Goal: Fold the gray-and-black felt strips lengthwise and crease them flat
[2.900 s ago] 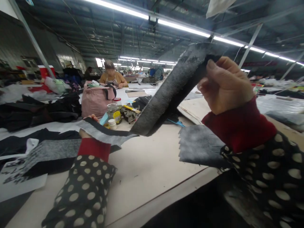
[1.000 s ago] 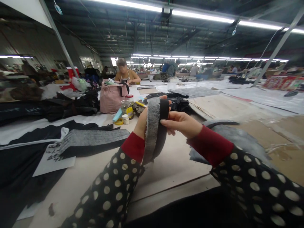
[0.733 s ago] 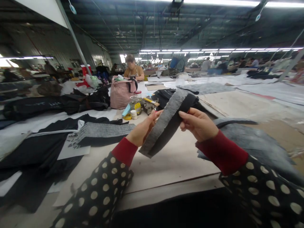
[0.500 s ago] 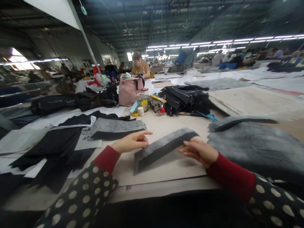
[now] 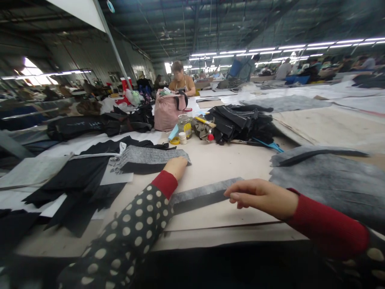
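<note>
Gry strip (image 5: 201,196) by unclenched R hand (image 5: 263,196), L hand (image 5: 178,167) at stack (image 5: 147,157), its grip unclear

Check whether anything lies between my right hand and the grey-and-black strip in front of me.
Nothing visible does: your right hand is at the strip's right end; whether it touches, I can't tell. The jar sits beyond the strip, out of the way.

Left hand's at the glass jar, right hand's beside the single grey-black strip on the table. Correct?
Wrong on the left hand: the head view shows it at the right end of the stacked strips; the glass jar is farther back. The right hand is beside the single strip on the table, as stated.
</note>
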`<state>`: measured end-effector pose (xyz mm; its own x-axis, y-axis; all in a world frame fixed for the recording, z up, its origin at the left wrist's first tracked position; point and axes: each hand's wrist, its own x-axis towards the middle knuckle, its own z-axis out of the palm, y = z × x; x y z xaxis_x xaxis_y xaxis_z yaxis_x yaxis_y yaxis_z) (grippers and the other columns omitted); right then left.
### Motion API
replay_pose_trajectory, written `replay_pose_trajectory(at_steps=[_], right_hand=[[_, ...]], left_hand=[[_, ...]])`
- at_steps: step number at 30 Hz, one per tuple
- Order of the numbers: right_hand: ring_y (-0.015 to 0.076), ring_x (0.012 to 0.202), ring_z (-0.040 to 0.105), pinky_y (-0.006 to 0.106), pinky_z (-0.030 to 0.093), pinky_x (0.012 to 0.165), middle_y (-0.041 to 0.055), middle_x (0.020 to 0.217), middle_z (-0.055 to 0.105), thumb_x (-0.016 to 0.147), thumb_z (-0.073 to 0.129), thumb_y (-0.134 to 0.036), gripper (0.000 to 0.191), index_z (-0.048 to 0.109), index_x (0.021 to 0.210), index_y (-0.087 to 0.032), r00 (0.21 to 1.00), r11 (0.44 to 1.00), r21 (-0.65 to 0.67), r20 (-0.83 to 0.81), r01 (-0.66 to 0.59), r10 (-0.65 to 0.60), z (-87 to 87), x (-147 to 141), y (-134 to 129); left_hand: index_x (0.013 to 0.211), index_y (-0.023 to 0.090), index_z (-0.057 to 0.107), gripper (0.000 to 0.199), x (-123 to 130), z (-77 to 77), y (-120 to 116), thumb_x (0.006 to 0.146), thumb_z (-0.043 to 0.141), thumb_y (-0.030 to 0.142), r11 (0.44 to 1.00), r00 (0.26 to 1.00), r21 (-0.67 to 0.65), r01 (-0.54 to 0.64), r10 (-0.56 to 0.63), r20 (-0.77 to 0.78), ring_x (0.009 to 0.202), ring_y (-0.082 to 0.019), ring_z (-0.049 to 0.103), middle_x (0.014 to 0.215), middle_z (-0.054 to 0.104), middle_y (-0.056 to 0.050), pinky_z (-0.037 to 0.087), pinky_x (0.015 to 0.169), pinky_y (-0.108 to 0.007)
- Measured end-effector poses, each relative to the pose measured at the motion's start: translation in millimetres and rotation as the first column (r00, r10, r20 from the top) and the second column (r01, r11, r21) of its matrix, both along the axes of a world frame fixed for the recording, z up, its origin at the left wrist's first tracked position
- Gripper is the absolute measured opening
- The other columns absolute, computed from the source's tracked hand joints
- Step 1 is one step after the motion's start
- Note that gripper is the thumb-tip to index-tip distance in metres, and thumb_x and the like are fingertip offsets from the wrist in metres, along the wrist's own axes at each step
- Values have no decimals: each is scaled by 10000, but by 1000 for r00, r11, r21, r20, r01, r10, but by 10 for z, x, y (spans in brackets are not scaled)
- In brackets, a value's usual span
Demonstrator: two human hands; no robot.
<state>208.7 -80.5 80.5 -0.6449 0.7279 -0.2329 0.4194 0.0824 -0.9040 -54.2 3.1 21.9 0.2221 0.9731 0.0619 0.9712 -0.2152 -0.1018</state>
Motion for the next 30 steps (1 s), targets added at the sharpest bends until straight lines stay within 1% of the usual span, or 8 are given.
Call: replay_pose_trajectory(at_steps=[4,7,11,15,18,20,24,30], right_hand=[[115,656,546,249,441,632,28,739,593,739,491,-382,326,600,920,-133,996,991,108,52,-79,74,45,-114,99],[128,676,556,247,432,637,33,753,623,767,447,-354,317,613,927,-137,980,947,277,157,-165,125,69,-242,242],[166,820,563,269,408,749,64,903,634,788,413,-267,292,622,958,-152,914,773,552,395,-314,90,-33,-432,514],[205,942,528,299,380,823,115,1041,578,784,392,-178,329,578,1049,-116,804,612,628,594,-480,22,-248,-593,729],[201,941,528,291,389,806,113,1032,564,785,375,-148,317,575,1030,-134,764,533,647,645,-546,0,-365,-726,803],[202,891,549,297,407,764,112,984,568,804,345,-154,306,576,1005,-143,736,520,648,675,-557,-52,-407,-820,831],[229,822,577,322,433,681,131,931,573,825,298,-160,314,583,953,-122,645,566,615,742,-548,-182,-461,-950,887],[241,818,584,330,441,654,145,893,595,838,286,-179,321,585,939,-116,604,619,582,769,-528,-207,-539,-950,948]], left_hand=[[920,128,577,286,-22,-64,-5,757,349,71,998,999,54,17,-19,41,846,-220,553,913,577,-123,429,761,-335],[982,163,575,306,30,-113,2,770,363,101,985,966,128,112,-138,219,883,-186,543,949,588,-81,419,814,-301],[1004,177,579,298,152,-201,29,796,365,157,966,873,166,200,-253,418,915,-167,541,992,600,-55,413,843,-285],[1015,194,577,303,165,-252,39,785,385,153,970,856,124,208,-242,457,917,-158,541,998,604,-40,408,848,-277],[983,190,589,284,135,-243,32,773,401,151,969,854,118,218,-248,457,894,-152,541,960,606,-36,411,829,-263],[921,183,607,245,134,-225,19,777,408,172,968,861,118,221,-251,442,867,-156,541,911,604,-41,418,802,-260],[858,174,590,223,178,-200,-13,806,374,201,973,883,122,196,-229,409,832,-168,534,862,584,-53,420,760,-274],[921,167,507,215,105,-201,67,813,321,164,990,860,138,-18,-55,508,816,-181,538,875,576,-71,409,747,-306]])
